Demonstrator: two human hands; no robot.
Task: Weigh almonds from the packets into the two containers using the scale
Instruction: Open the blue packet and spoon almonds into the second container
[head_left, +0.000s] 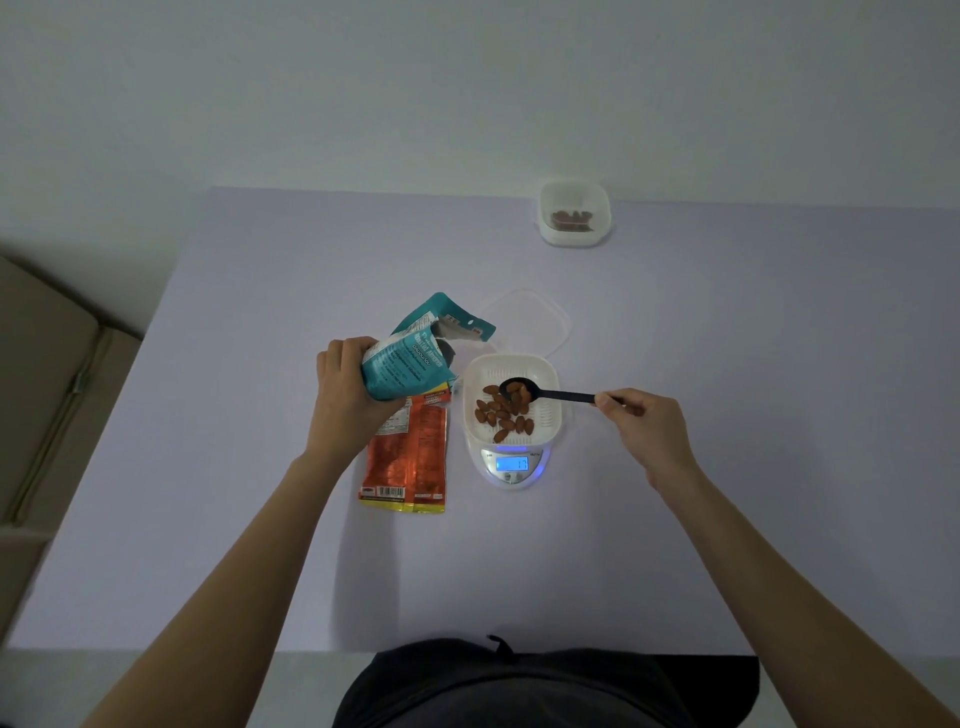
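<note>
A white container (550, 415) with several almonds (501, 413) sits on the small white scale (511, 470), whose blue display is lit. My right hand (647, 431) pinches the handle of a black spoon (550, 393); the spoon's bowl holds an almond or two over the container. My left hand (348, 392) grips an opened teal almond packet (415, 356), lifted and tilted toward the container. An orange packet (410, 462) lies flat on the table under that hand. A second white container (574, 213) with a few almonds stands at the table's far edge.
A clear lid (558, 325) lies on the lilac table (727, 415) just behind the scale. A beige sofa (41, 389) stands to the left of the table. A white wall rises right behind the far edge.
</note>
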